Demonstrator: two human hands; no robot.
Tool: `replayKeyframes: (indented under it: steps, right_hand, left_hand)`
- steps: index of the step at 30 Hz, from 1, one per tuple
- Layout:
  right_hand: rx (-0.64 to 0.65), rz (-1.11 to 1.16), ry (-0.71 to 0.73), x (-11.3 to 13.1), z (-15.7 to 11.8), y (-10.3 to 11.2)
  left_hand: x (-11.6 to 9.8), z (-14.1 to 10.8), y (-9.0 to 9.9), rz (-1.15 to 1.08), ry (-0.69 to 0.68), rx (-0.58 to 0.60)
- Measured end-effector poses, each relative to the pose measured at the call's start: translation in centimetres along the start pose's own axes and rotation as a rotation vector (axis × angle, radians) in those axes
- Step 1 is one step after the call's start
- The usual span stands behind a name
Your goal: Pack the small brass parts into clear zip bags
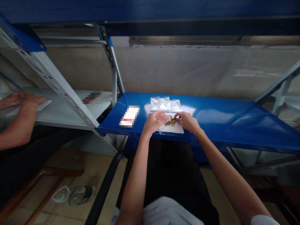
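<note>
A small pile of yellow and dark little pieces [172, 121] lies on a whitish sheet or bag [177, 128] near the front edge of the blue shelf. My left hand [153, 122] is at the pile's left side, its fingers closed on a clear plastic bag [160, 129] whose corner hangs below the hand. On the other side, my right hand [187, 121] has its fingertips pinched together at the edge of the pile; anything between them is too small to make out. Just behind both hands lie several clear zip bags [164, 103], flat and partly overlapping.
The blue shelf [225, 122] has metal uprights [58, 84] at its left. A blurred white card or packet [129, 116] lies on it. Another person's hands [30, 98] work at a grey shelf [58, 109] on the left. A large clear bottle [81, 195] is on the floor. A blue beam [150, 14] crosses overhead.
</note>
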State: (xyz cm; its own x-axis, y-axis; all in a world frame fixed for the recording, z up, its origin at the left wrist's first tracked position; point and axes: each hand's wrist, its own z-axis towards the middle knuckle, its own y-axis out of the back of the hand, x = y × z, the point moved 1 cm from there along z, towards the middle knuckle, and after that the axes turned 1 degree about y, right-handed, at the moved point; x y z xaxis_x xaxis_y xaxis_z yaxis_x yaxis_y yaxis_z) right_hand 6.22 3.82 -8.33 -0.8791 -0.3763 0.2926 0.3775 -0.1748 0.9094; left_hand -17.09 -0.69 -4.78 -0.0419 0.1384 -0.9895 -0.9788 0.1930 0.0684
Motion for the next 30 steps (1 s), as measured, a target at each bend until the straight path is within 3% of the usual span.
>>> replayKeyframes:
  steps: [8,13,17,22,27,30]
  right_hand:
    - [-0.008,-0.027,-0.022,0.1,0.0,-0.1]
    - [-0.069,0.216,-0.068,1.4,0.1,2.5]
    - [-0.048,0.485,0.047,3.9,-0.3,5.1]
    - [0.034,0.530,0.141,6.1,-0.8,6.2]
    - [0.003,0.565,0.183,5.7,-0.6,6.1]
    - [-0.030,0.435,0.086,4.1,-0.4,5.3]
  left_hand:
    - [0.4,0.2,0.1,0.029,-0.015,0.005]
    - [0.6,0.2,-0.1,0.009,0.003,0.043]
    - [0.4,0.0,-0.5,0.048,-0.007,0.069]
    - [-0.3,-0.3,-0.6,0.055,-0.071,0.154]
    - [-0.3,-0.4,-0.4,0.054,-0.079,0.169]
    - [0.0,-0.3,-0.3,0.057,-0.062,0.146]
